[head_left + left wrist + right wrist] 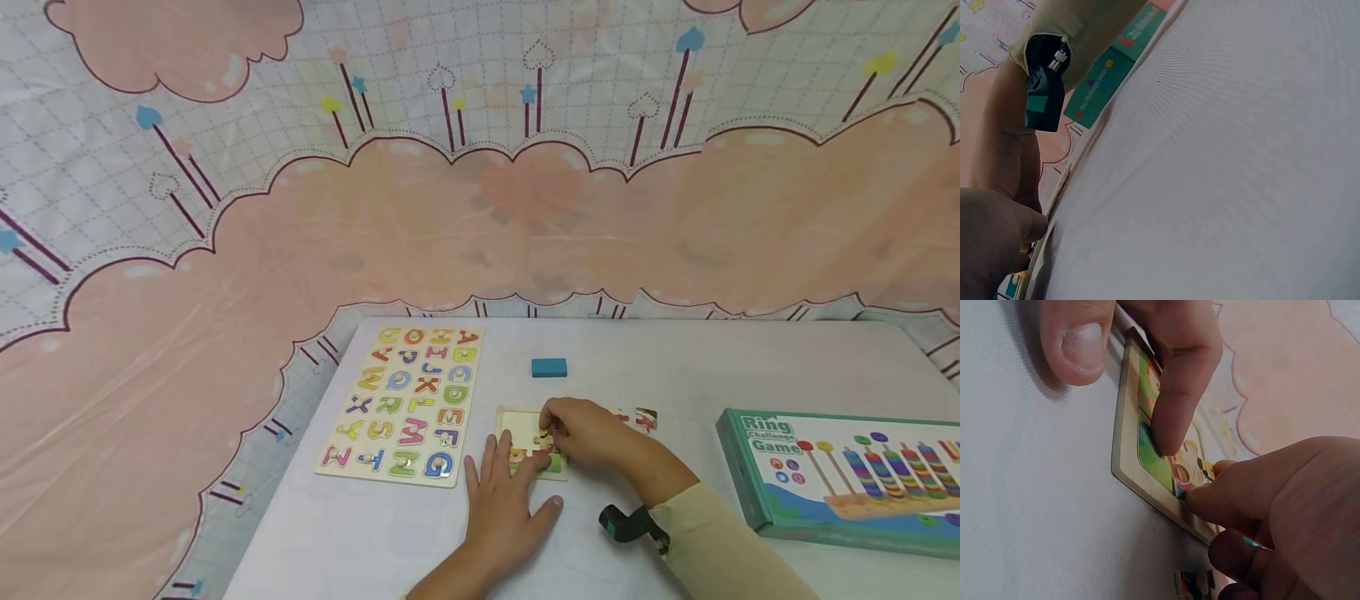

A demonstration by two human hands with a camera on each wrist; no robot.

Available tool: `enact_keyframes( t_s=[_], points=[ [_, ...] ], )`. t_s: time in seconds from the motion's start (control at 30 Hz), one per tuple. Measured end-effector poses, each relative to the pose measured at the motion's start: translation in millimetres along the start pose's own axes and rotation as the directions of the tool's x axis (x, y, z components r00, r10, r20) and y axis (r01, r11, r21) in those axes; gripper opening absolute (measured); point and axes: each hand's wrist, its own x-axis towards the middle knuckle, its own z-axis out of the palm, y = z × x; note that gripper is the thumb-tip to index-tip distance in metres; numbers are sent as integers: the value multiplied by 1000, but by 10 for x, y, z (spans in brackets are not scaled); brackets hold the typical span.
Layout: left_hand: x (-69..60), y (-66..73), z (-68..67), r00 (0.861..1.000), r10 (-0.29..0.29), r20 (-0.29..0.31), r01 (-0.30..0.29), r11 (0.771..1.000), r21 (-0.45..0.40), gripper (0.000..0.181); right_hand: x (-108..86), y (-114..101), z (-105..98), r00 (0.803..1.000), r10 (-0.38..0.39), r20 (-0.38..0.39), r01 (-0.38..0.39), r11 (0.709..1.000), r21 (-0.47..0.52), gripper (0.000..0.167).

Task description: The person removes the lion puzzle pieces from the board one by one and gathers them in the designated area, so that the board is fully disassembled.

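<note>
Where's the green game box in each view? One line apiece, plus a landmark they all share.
Head: the green game box lies at the lower right, cut off by the picture's right edge.
Left wrist: upper left, slanting, next to the sleeve.
Right wrist: not in the picture.
Shared landmark: the right hand, right of lower middle in head, at the left in left wrist, lower right in right wrist.

Cream puzzle board (519, 421), blue block (549, 367), green box (843, 483)

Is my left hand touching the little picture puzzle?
Touching: your left hand has a fingertip resting on the puzzle, plain in the right wrist view.
</note>
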Motion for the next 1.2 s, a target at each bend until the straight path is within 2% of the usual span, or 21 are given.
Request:
enact_keyframes(
  t_s=[0.33,0.63,0.97,1.2],
  points=[
    [9,-11,8,1000,4,8,-4,1000,-4,51,-36,57,-25,999,-29,27,27,997,75,25],
    [12,-20,19,1000,7,8,-7,1000,-3,50,-50,78,-22,999,-43,0,43,988,150,25],
    [-1,-6,13,1000,10,-3,-10,1000,-4,50,-152,146,-66,998,14,-61,1,971,237,21],
    [0,-13,20,1000,10,-3,-10,1000,4,51,-251,267,-115,996,56,-75,-29,947,321,17]
  ],
)
